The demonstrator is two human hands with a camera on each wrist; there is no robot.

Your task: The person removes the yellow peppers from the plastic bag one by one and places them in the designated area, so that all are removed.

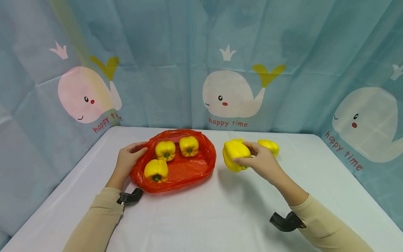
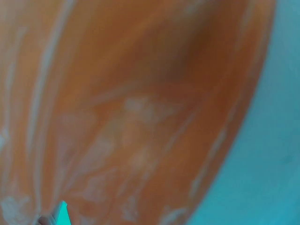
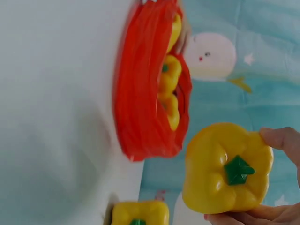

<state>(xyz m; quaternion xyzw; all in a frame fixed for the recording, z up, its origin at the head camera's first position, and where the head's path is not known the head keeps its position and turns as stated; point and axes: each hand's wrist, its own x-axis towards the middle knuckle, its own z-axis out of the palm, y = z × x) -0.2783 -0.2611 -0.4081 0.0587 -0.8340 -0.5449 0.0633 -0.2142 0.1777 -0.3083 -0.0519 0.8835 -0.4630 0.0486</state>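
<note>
A yellow bell pepper (image 1: 235, 155) with a green stem is pinched between the thumb and fingers of my right hand (image 1: 264, 161), held above the table to the right of the bag. The right wrist view shows the stem side of that pepper (image 3: 206, 173). My left hand (image 1: 127, 160) grips the left rim of an open red plastic bag (image 1: 189, 173). Inside the bag lie three yellow bell peppers: one front left (image 1: 156, 169), one behind it (image 1: 165, 150) and one farther right (image 1: 189, 144). Blurred red plastic (image 2: 117, 117) fills most of the left wrist view.
Another yellow bell pepper (image 1: 270, 147) lies on the white-covered table (image 1: 189, 217), behind my right hand. A light blue curtain (image 1: 163, 91) printed with whales hangs along the table's back and sides.
</note>
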